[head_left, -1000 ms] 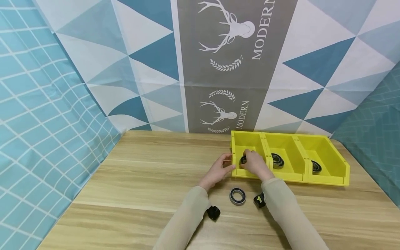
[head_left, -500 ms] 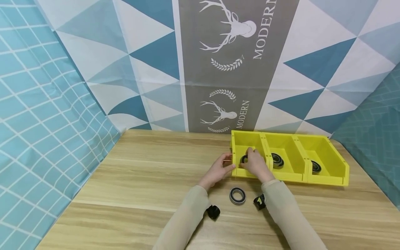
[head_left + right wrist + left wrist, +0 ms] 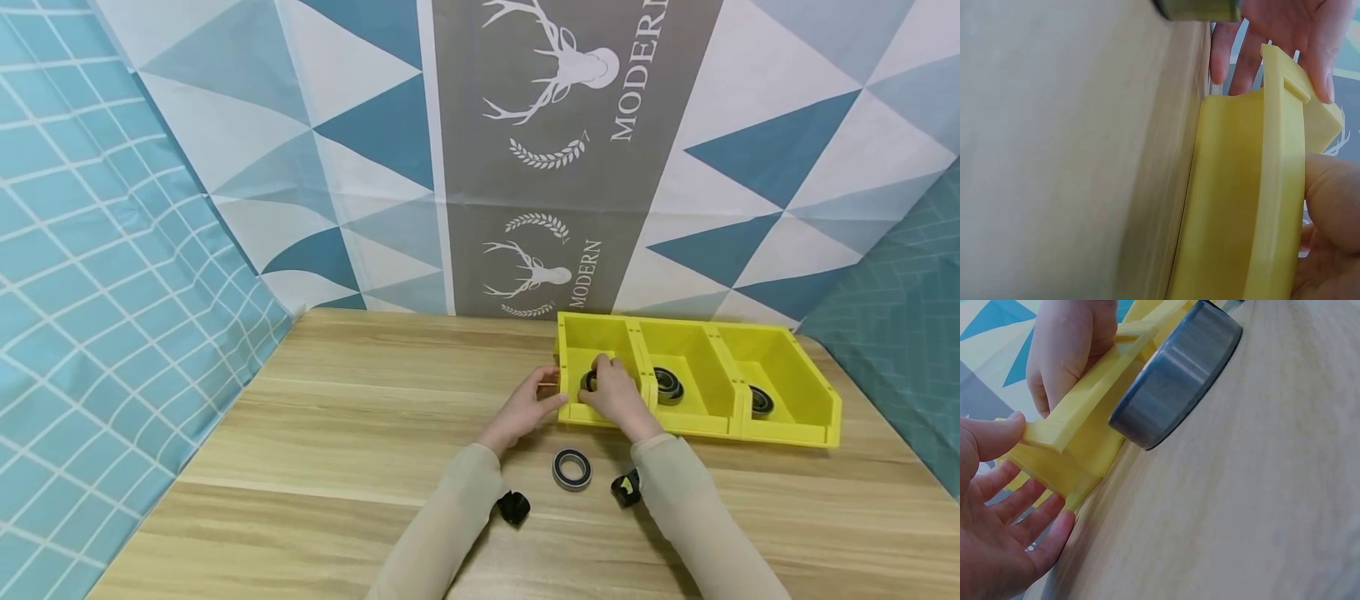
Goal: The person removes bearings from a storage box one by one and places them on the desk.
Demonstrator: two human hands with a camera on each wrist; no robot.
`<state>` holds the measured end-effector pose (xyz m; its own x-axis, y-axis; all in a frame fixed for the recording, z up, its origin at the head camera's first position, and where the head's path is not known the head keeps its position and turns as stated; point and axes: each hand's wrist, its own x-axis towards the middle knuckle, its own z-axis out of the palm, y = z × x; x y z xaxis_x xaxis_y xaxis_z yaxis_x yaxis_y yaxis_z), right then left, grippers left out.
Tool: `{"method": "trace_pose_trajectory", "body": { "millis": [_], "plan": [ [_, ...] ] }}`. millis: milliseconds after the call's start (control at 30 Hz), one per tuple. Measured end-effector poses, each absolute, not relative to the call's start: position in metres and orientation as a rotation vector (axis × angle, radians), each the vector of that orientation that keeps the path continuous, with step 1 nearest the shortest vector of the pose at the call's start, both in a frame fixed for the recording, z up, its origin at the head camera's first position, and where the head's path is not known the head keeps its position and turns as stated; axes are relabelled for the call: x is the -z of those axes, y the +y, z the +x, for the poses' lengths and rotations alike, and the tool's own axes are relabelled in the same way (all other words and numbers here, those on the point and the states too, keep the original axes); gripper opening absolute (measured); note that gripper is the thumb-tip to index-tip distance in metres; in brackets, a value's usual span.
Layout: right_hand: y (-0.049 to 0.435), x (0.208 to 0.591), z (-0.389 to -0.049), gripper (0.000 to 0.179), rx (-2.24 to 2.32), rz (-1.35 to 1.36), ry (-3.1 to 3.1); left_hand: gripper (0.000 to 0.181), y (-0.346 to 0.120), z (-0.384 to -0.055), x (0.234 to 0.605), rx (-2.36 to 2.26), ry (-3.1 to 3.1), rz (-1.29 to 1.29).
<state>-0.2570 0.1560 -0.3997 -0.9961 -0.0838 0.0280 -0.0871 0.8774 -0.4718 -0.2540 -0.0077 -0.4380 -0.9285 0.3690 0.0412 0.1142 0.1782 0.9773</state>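
Note:
My left hand [image 3: 527, 410] holds the left front corner of the yellow three-bay bin [image 3: 787, 432]. In the left wrist view its thumb lies on the rim while its fingers reach along the outer wall. My right hand [image 3: 617, 398] reaches over the front lip into the left bay. Its thumb and fingers are round a dark ball bearing [image 3: 589, 381], partly hidden by the hand. Another ball bearing [image 3: 572, 470], a black ring with a metal edge, lies flat on the table between my forearms; it looms large [image 3: 1175, 378] in the left wrist view.
Stacked bearings [image 3: 667, 386] lie in the middle bay, and one or more bearings [image 3: 761, 402] in the right bay. Upright walls divide the bays. A black wrist device [image 3: 513, 507] hangs under the left sleeve, another [image 3: 626, 488] beside the right. A patterned cloth backs the wooden table [image 3: 360, 433].
My right fingers have shifted slightly over the bearing in the left bay, showing more of its ring. My left hand keeps its place on the bin.

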Motion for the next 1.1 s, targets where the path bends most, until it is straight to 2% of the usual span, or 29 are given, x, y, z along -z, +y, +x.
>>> {"method": "trace_pose_trajectory", "body": {
  "millis": [1100],
  "plan": [
    [0.157,0.381,-0.227,0.044,-0.724,0.265,-2.923,0.043,-0.008,-0.254,0.440,-1.827,2.261,0.476]
  ]
}}
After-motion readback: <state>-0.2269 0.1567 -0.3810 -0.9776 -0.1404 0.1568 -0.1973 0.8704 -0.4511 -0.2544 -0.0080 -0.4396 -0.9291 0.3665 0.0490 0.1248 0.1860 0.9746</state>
